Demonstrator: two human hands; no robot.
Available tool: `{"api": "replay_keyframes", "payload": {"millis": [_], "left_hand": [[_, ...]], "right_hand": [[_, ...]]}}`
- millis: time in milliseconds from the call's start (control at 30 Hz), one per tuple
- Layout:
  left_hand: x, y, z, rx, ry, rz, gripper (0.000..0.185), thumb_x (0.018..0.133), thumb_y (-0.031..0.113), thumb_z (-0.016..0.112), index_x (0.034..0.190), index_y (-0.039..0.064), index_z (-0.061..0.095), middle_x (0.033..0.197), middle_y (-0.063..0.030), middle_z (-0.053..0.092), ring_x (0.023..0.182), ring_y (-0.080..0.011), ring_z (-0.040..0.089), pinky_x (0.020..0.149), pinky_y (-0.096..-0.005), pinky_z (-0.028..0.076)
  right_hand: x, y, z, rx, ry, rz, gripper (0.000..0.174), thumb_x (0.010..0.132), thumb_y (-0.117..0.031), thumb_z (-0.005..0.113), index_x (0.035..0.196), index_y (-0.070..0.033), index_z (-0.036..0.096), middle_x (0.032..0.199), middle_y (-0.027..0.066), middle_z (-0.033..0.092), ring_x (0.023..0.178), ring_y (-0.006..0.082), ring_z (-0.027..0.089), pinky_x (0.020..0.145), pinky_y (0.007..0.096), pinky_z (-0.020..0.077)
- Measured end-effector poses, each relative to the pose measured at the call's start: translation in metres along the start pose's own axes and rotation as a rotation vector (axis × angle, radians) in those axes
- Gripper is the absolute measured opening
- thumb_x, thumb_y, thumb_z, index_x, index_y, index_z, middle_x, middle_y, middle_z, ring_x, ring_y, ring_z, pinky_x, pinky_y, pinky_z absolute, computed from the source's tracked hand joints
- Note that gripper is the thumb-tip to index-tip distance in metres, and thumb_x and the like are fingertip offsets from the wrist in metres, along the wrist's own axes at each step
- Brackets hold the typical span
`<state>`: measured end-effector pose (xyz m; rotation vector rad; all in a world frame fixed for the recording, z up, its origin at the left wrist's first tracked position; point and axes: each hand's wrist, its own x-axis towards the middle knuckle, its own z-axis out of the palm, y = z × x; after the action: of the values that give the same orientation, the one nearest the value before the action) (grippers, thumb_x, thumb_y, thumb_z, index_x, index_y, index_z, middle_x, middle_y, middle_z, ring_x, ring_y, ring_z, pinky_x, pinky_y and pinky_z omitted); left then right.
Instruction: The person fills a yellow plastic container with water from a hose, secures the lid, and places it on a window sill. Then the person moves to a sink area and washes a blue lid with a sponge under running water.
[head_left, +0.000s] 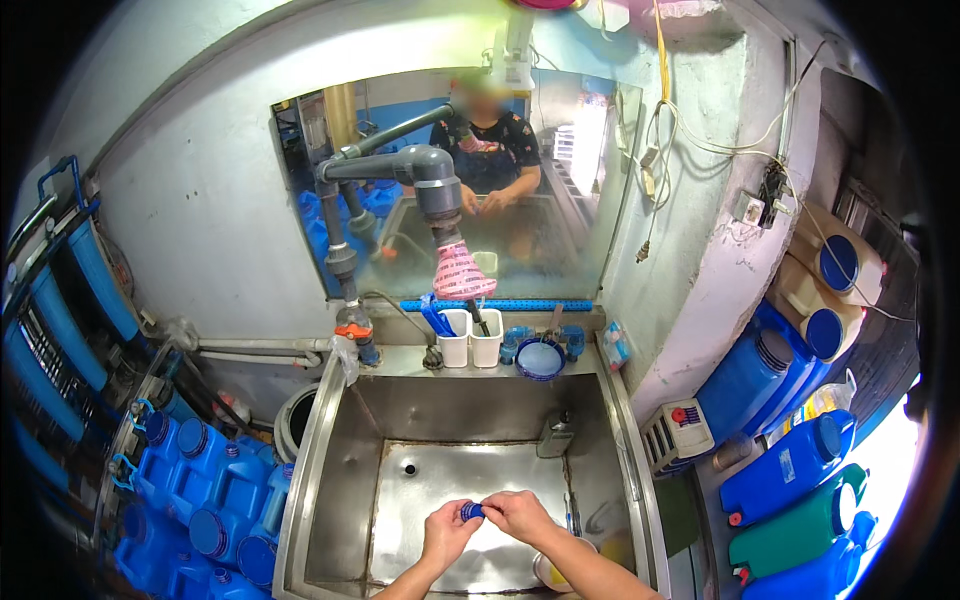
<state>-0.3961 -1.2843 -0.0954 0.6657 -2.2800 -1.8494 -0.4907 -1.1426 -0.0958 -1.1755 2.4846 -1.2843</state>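
Observation:
Above the floor of a stainless steel sink (480, 465), both my hands meet at a small ribbed blue screw cap (472, 511). My left hand (445, 531) grips the cap from the left between thumb and fingers. From the right, my right hand (522, 516) has its fingertips pinched at the cap's near-right edge. Whether those fingers also hold some smaller piece is hidden. Below my right forearm stands a pale tub (546, 571), partly covered, with something yellow inside. A grey-green bottle (556, 435) stands in the sink's back right corner.
A grey pipe spout (439, 187) with pink wrapping (461, 271) hangs over the sink's back edge. Two white holders (454, 349) and a blue-rimmed lid (540, 358) sit on the ledge. Blue water jugs (202, 480) crowd the left; more containers (787, 469) line the right.

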Motion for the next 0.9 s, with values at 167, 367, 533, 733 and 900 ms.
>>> {"api": "replay_keyframes", "payload": {"millis": [167,367,533,733,900], "left_hand": [[-0.010,-0.014,0.006,-0.057,0.005,0.048,0.033,0.077,0.007,0.077,0.104,-0.004,0.063,0.087,-0.0047,0.068,0.076,-0.0074,0.061,0.069,-0.0218,0.051],[-0.006,-0.023,-0.009,0.093,-0.185,0.031,0.026,0.077,0.000,0.073,0.100,-0.001,0.061,0.085,-0.0021,0.066,0.076,-0.0068,0.059,0.068,-0.0219,0.049],[-0.016,-0.012,-0.011,-0.305,-0.294,0.070,0.024,0.079,-0.005,0.070,0.100,0.001,0.060,0.094,-0.0035,0.067,0.085,-0.0081,0.062,0.078,-0.0230,0.050],[-0.017,-0.024,-0.028,-0.597,-0.273,0.089,0.025,0.082,-0.005,0.069,0.104,0.003,0.059,0.103,-0.0082,0.067,0.096,-0.0147,0.064,0.089,-0.0292,0.053],[-0.019,-0.018,-0.026,-0.712,-0.280,-0.211,0.023,0.095,0.017,0.062,0.111,0.001,0.058,0.101,-0.0091,0.066,0.090,-0.0179,0.066,0.083,-0.0346,0.058]], "right_hand": [[-0.012,-0.010,0.006,-0.207,0.080,-0.079,0.012,0.079,-0.016,0.067,0.079,-0.005,0.064,0.073,0.0129,0.067,0.064,0.0333,0.065,0.057,0.0408,0.0521],[-0.024,-0.020,0.009,-0.192,0.022,-0.102,0.014,0.078,-0.017,0.069,0.078,-0.004,0.065,0.071,0.0143,0.066,0.060,0.0313,0.065,0.056,0.0384,0.0534],[-0.014,0.008,0.005,0.461,0.027,0.383,0.012,0.079,-0.012,0.068,0.077,-0.001,0.065,0.064,0.0057,0.066,0.052,0.0117,0.063,0.048,0.0254,0.0492],[-0.030,0.027,0.010,0.575,-0.001,0.549,0.006,0.084,-0.004,0.063,0.086,0.000,0.066,0.084,0.0096,0.068,0.059,0.0117,0.065,0.050,0.0230,0.0499],[-0.026,-0.009,0.010,0.793,-0.102,0.100,0.007,0.083,-0.007,0.069,0.086,-0.001,0.067,0.127,0.0096,0.056,0.085,0.0122,0.064,0.071,0.0261,0.0522]]}}
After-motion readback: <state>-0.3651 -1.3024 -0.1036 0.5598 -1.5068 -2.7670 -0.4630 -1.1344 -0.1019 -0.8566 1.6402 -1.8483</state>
